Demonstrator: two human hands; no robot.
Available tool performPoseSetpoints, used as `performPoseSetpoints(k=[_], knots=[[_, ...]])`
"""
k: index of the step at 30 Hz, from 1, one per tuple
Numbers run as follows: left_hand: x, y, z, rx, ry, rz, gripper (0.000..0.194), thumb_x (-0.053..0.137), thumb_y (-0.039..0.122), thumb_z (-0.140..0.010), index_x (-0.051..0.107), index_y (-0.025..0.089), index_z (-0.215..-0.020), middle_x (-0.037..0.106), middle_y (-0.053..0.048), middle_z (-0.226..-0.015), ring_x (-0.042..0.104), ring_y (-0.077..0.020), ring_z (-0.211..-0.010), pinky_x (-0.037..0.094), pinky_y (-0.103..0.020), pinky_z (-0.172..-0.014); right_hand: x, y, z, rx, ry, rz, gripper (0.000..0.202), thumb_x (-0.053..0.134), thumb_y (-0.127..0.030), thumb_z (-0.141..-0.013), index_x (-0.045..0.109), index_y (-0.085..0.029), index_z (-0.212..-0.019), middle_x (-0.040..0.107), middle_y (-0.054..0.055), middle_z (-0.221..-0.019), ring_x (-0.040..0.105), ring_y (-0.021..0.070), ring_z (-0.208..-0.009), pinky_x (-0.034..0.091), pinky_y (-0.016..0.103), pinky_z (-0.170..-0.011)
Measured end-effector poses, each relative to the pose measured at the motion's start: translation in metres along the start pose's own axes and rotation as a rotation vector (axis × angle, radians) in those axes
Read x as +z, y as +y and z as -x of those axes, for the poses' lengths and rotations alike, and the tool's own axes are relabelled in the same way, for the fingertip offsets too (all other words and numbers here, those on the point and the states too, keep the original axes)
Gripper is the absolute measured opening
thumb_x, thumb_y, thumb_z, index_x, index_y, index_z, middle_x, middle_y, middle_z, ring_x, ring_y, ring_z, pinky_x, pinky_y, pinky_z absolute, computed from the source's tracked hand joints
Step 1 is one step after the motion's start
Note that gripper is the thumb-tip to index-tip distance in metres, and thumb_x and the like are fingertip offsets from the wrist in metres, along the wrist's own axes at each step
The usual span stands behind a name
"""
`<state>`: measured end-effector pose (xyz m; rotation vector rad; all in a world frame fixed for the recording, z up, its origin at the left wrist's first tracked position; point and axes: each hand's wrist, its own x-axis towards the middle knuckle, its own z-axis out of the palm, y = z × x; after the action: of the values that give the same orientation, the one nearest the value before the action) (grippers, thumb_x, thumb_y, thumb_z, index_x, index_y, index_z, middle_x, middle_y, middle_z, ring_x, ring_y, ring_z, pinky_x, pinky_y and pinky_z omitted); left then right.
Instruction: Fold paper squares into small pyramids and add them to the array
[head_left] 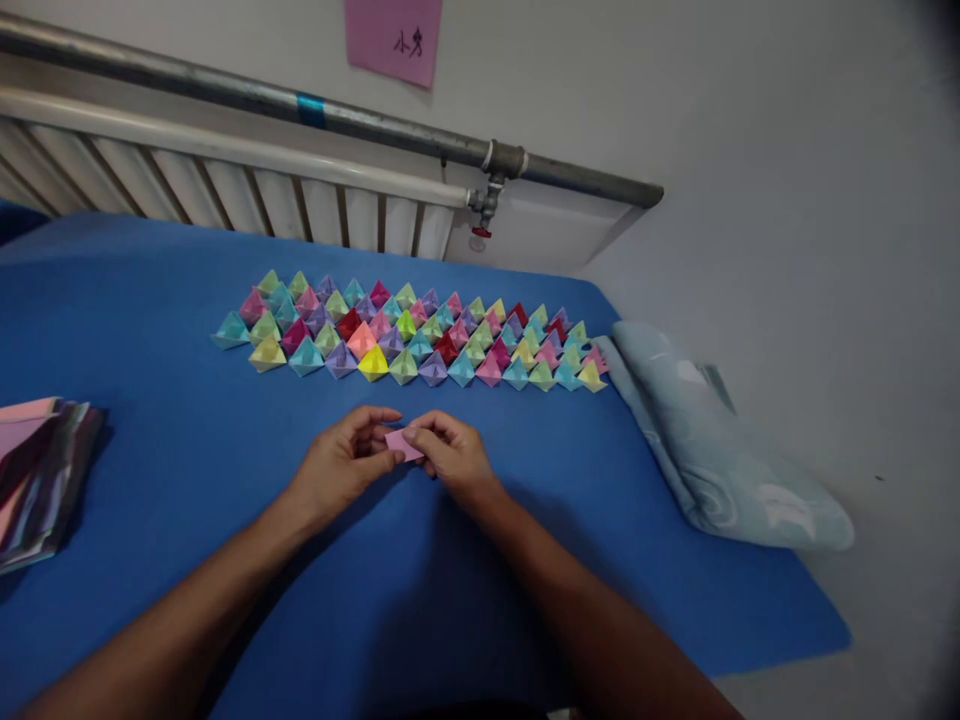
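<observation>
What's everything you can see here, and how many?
Folded paper pieces: dozens, many colours, in rows
Pink paper: one, between the hands
Paper stack: one, mixed colours, left
Blanket: one, pale blue-green, right
Surface: one, blue, underneath
Radiator: one, whitish, behind
Pipe: one, grey, blue band, above radiator
Valve handle: one, red, radiator's end
Note: one, pink, wall
Wall: pale, behind
Left hand, right hand: two, bare, centre
</observation>
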<state>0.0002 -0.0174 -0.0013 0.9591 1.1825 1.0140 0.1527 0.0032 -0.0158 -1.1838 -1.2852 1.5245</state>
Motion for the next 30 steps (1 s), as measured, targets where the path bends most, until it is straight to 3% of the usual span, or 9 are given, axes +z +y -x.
performPoseSetpoints(k=[5,8,10,15,20,26,30], knots=[[-0.001,0.002,0.000,-0.007,-0.024,-0.055,0.040,0.078,0.030,-0.056,0.062,0.017,-0.090,0.062,0.005,-0.066,0.057,-0.0113,-0.062,0.044,-0.026,-0.063,0.001,-0.001,0.002,0.004,0.042,-0.024,0.023,0.063,-0.042,-0.070,0.057,-0.020,-0.068,0.051,-0.005,-0.058,0.046,0.0084,-0.053,0.035,0.021,-0.049],[-0.003,0.001,0.000,-0.028,-0.137,-0.129,0.025,0.073,0.037,-0.064,0.061,0.017,-0.073,0.060,0.003,-0.062,0.054,-0.0108,-0.058,0.043,-0.027,-0.061,-0.001,-0.002,0.002,-0.002,0.070,-0.016,0.025,0.063,-0.044,-0.071,0.057,-0.020,-0.070,0.050,-0.006,-0.056,0.045,0.0084,-0.052,0.033,0.021,-0.048],[-0.004,0.000,0.001,-0.030,-0.190,-0.164,0.025,0.069,0.040,-0.068,0.060,0.017,-0.065,0.059,0.002,-0.059,0.053,-0.0108,-0.056,0.043,-0.027,-0.060,-0.002,-0.003,0.002,0.007,0.063,-0.013,0.026,0.062,-0.046,-0.071,0.056,-0.020,-0.071,0.049,-0.006,-0.054,0.043,0.0080,-0.049,0.032,0.021,-0.046],[-0.005,0.002,0.003,-0.014,-0.216,-0.216,0.026,0.065,0.041,-0.071,0.058,0.018,-0.062,0.056,0.002,-0.055,0.050,-0.0107,-0.054,0.039,-0.026,-0.057,-0.005,-0.005,0.006,0.026,-0.020,0.031,0.026,0.062,-0.045,-0.072,0.056,-0.020,-0.070,0.050,-0.006,-0.054,0.043,0.0078,-0.047,0.032,0.021,-0.046],[-0.005,0.005,0.004,0.039,-0.230,-0.276,0.028,0.061,0.040,-0.074,0.053,0.019,-0.058,0.052,0.003,-0.054,0.048,-0.0110,-0.054,0.036,-0.026,-0.056,-0.005,-0.003,0.009,-0.021,0.006,0.032,0.026,0.060,-0.043,-0.076,0.055,-0.020,-0.065,0.048,-0.007,-0.053,0.042,0.0071,-0.048,0.032,0.021,-0.048],[-0.006,-0.001,0.004,0.094,-0.180,-0.349,0.031,0.061,0.045,-0.075,0.053,0.019,-0.061,0.049,0.003,-0.056,0.043,-0.0104,-0.054,0.032,-0.025,-0.052,-0.004,-0.003,0.009,0.110,-0.053,0.014,0.028,0.061,-0.047,-0.073,0.055,-0.020,-0.070,0.052,-0.006,-0.055,0.043,0.0070,-0.044,0.032,0.021,-0.044],[-0.006,-0.003,0.004,0.093,-0.183,-0.366,0.035,0.061,0.050,-0.076,0.053,0.019,-0.063,0.049,0.003,-0.056,0.041,-0.0099,-0.053,0.031,-0.025,-0.051,-0.005,-0.004,0.013,0.054,-0.053,0.071,0.025,0.060,-0.041,-0.075,0.053,-0.019,-0.064,0.049,-0.006,-0.055,0.040,0.0063,-0.047,0.031,0.021,-0.046]])
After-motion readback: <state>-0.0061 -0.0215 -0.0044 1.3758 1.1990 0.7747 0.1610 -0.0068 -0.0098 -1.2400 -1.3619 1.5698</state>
